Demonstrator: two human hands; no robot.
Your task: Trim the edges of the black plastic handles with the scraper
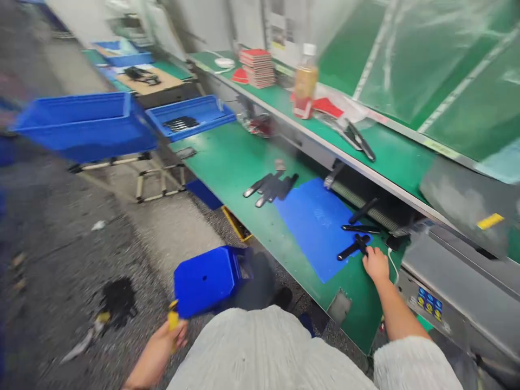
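Note:
My right hand rests on the green bench at the near edge of a blue mat, fingers curled on a black handle piece. Two more black pieces lie just beyond it on the mat. My left hand hangs low beside my body, closed round a yellow-handled tool. Right by that hand stands a blue plastic stool on the floor. A pile of black and silver handle pieces lies farther along the bench.
Blue bins stand on a frame at the left, and a shallow blue tray holds black parts. The raised shelf carries a bottle, stacked red pads and black tools. A grey machine sits at the right. Dark debris lies on the floor.

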